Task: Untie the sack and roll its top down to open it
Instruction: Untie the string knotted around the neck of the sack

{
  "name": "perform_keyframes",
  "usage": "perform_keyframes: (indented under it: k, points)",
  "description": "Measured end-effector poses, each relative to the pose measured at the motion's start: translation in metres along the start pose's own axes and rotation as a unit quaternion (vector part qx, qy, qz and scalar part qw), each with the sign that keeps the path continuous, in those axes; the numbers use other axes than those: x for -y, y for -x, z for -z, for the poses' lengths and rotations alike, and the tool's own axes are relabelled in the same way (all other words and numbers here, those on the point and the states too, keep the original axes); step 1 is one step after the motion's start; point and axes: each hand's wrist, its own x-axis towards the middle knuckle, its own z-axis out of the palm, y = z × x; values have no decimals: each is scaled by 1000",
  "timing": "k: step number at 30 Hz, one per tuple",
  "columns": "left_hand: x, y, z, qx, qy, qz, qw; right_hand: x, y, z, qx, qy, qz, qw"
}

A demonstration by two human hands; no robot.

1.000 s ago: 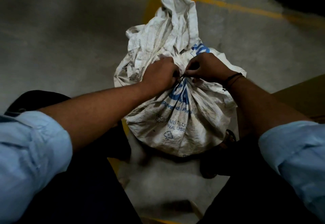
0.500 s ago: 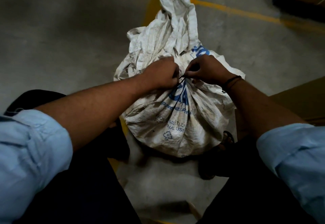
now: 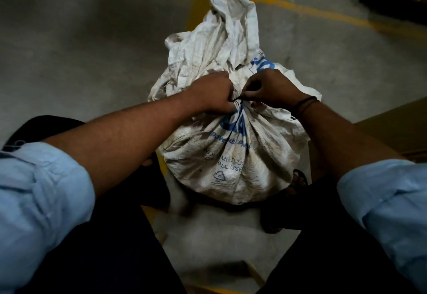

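Dim grey concrete floor (image 3: 80, 46), yellow line (image 3: 323, 13) at 1 o'clock; left hand (image 3: 211, 93) and right hand (image 3: 271, 88) both pinching the sack (image 3: 231, 159) tie (image 3: 238, 100).

The hands (image 3: 240, 92) hide the sack's (image 3: 233, 159) tie.

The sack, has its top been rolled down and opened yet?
No, the sack is still gathered at its neck by a dark tie, pinched by the left hand and right hand.

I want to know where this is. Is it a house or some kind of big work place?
Probably a warehouse or workshop: bare concrete floor with painted yellow lines, and a worn woven sack standing on it.
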Motion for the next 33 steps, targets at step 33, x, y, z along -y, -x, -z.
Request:
perform_keyframes:
  k: [33]
  points:
    - [6,-5,7,50,85,41,994,2,0,3,9,-2,-2,1000]
